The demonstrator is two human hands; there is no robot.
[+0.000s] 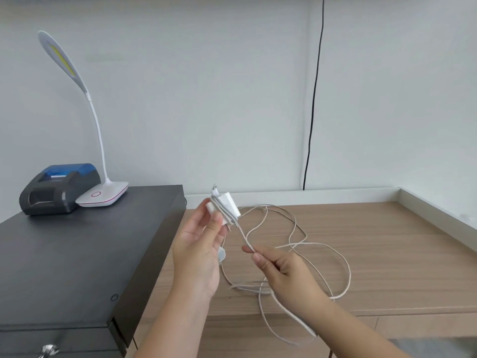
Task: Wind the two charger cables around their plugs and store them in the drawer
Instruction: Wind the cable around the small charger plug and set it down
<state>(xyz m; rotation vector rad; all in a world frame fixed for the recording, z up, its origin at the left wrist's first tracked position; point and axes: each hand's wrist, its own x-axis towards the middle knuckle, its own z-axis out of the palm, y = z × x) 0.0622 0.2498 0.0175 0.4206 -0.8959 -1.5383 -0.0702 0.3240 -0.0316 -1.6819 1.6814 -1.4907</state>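
Observation:
My left hand [198,244] holds a white charger plug [225,206] up above the wooden table, prongs pointing down, with a few turns of pale cable wound around it. My right hand [281,267] pinches that cable [244,235] a short way below the plug, pulling it taut. The remaining cable [320,248] lies in loose tangled loops on the table and trails off the front edge. A small white piece [221,253] shows beside my left palm. The black drawer unit [77,254] stands at the left, its drawer front [59,342] with a metal key at the bottom.
A dark receipt printer [59,188] with a blue lid and a white gooseneck desk lamp [103,193] stand on the drawer unit's top. A black wire [313,99] hangs down the wall. A raised white rim [436,213] borders the wooden table [387,254].

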